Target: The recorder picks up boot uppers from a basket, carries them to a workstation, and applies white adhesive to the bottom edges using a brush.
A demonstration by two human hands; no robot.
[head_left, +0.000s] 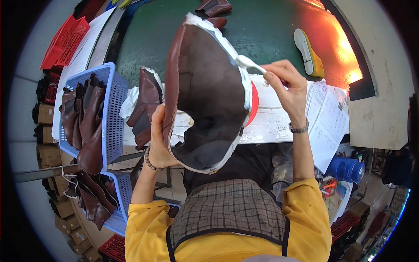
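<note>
My left hand (159, 146) grips the lower left edge of a brown leather boot upper (209, 74), raised in front of me with its dark lining facing me. A white coat runs along its right edge. Between the fingers and thumb of my right hand (289, 89) is a small brush (249, 63), its white-covered head touching that edge. Just left of the held piece, another brown boot upper (147, 102) with a white-coated edge lies on the white worktop (273, 126). Part of a red round thing (253, 105) shows behind the raised upper.
Blue baskets (114, 113) full of brown boot uppers stand at the left. Beyond the worktop, a green surface (262, 26) carries a yellow-and-white shoe last (309, 54) and more brown pieces (214, 8). Papers (325, 122) and a blue bottle (345, 169) are at the right.
</note>
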